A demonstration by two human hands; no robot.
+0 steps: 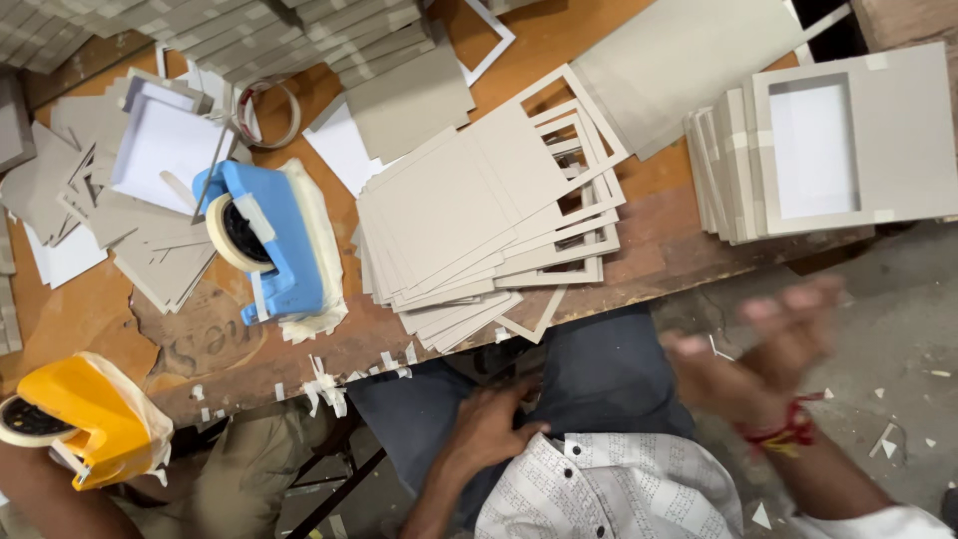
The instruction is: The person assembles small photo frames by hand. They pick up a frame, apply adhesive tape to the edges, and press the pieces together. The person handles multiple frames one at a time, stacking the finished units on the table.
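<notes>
We look down on a wooden table and take the blue tape dispenser on it as our landmark; well to the lower left of the blue tape dispenser, at the table's near edge, a yellow tape dispenser sits wrapped in pale tape, with another person's arm under it; to the upper left of the blue tape dispenser lies a scatter of grey card pieces with a white shallow tray on top; just above it a tape roll lies flat; right beside the blue tape dispenser, to its right, a fanned stack of grey cardboard sheets rests on cut frames; far to the right of the blue tape dispenser a row of finished grey box frames lies overlapping at the table's edge.

Below and to the right of the blue tape dispenser, off the table, our left hand rests on the lap, on dark trousers, its fingers loosely curled and holding nothing; farther right again, our right hand is raised over the grey floor, blurred, with a red thread at the wrist; its fingers look loosely spread and empty, though the blur keeps us from being certain; the fanned stack is the nearest thing to both hands, above them on the table, and neither hand touches it.
</notes>
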